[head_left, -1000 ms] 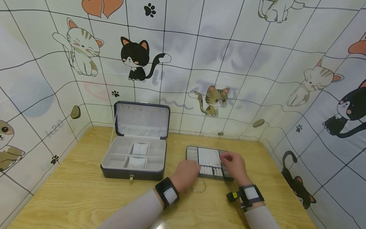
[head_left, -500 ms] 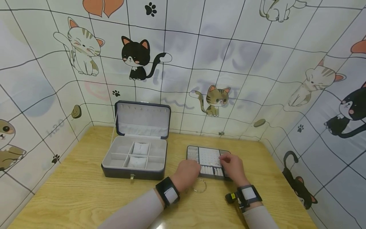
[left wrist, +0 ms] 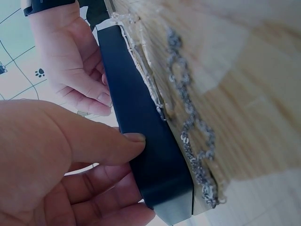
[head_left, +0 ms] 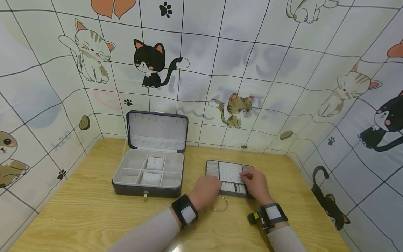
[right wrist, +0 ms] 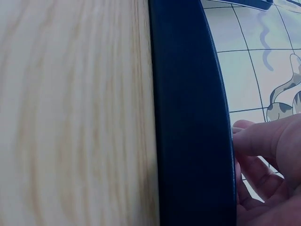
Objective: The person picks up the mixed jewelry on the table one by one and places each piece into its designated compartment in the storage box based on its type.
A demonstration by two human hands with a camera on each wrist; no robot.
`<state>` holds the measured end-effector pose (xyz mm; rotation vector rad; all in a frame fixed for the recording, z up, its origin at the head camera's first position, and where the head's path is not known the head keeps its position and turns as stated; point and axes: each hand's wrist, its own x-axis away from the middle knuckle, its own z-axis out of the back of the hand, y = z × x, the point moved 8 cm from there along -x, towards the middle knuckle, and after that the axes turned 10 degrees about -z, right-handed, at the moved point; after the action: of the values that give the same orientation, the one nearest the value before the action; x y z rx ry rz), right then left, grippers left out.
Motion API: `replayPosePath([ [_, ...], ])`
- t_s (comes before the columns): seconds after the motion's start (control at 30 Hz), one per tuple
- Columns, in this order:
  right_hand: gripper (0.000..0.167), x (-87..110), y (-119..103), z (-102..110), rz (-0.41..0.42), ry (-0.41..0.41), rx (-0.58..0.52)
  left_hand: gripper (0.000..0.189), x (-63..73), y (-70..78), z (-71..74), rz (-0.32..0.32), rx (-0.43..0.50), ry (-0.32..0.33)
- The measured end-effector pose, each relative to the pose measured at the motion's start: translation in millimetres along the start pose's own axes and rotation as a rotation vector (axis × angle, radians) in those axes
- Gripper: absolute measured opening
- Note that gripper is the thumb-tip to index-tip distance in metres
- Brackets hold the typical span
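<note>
My left hand (head_left: 205, 190) grips the front left corner of a navy jewelry tray (left wrist: 146, 127), its thumb lying along the dark side wall in the left wrist view. My right hand (head_left: 257, 184) reaches over the tray's right side. Its thumb and fingertips come together at the right edge of the white dotted panel (head_left: 230, 170); whether they pinch anything I cannot tell. White ring rolls (head_left: 227, 187) fill the tray's front part. On the table before it lies a thin bracelet (head_left: 224, 210), and the left wrist view shows a silver chain (left wrist: 188, 120) close by.
An open navy jewelry box (head_left: 148, 191) stands to the left, lid raised toward the wall. Two white cushions (head_left: 152, 178) sit in its middle compartments. A cat-print sheet (head_left: 201, 105) encloses the back and sides of the wooden table (head_left: 85, 210).
My right hand has shifted slightly left, from the tray's right compartments to the edge of the dotted panel. My left hand keeps its hold on the tray.
</note>
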<state>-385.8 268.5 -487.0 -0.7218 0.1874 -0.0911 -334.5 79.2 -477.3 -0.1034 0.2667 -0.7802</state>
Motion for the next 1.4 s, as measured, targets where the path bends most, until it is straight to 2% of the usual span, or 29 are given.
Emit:
replayPosePath([
  [0.37, 0.013, 1.3, -5.7, -0.1, -0.001, -0.016, 0.031, 0.003, 2.2, 0.5, 6.7, -0.001, 0.014, -0.015],
  [0.77, 0.011, -1.4, -5.0, -3.7, 0.011, -0.022, 0.069, 0.004, -0.4, -0.4, -0.8, 0.008, 0.029, -0.035],
  [1.4, 0.012, -2.1, -8.4, -7.4, 0.084, -0.017, 0.097, 0.004, -0.6, -1.1, -1.1, 0.003, 0.028, -0.033],
])
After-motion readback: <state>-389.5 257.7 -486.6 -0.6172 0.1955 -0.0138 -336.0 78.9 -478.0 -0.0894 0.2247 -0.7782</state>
